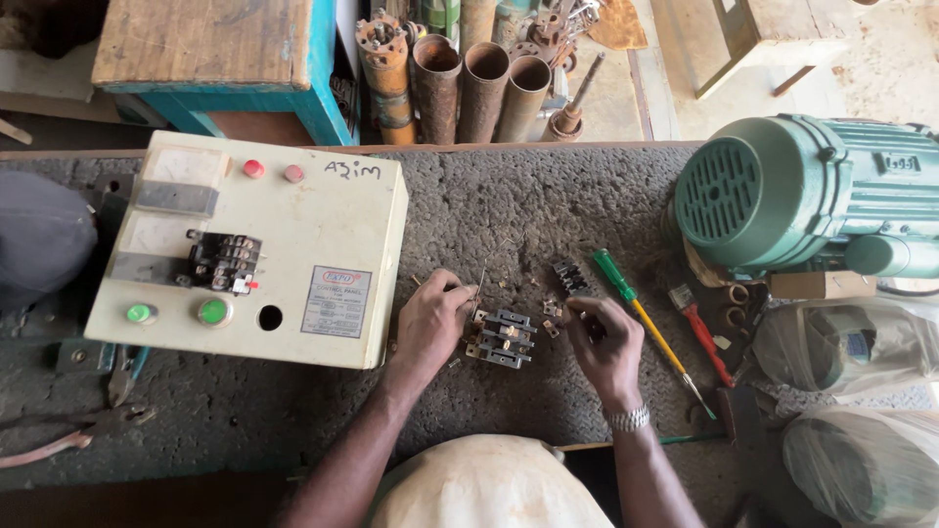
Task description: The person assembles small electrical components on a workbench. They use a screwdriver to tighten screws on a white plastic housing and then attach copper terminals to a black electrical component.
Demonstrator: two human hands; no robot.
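A small dark contactor block (pixel 504 338) with metal terminals lies on the rough grey bench between my hands. My left hand (pixel 430 323) rests just left of it, fingers pinched on a thin metal pin or wire that stands up beside the block. My right hand (pixel 602 342) is just right of the block, fingers curled on a small part I cannot make out. A second small black part (pixel 569 277) and tiny loose pieces lie behind the block.
A cream control box (pixel 249 249) with buttons and a mounted relay sits at left. A green-handled screwdriver (pixel 641 318) and a red-handled one (pixel 702 337) lie at right, near a green motor (pixel 802 191). Plastic bags (pixel 851 342) sit at the right edge, rusty pipes (pixel 460 83) behind, pliers (pixel 68 430) at front left.
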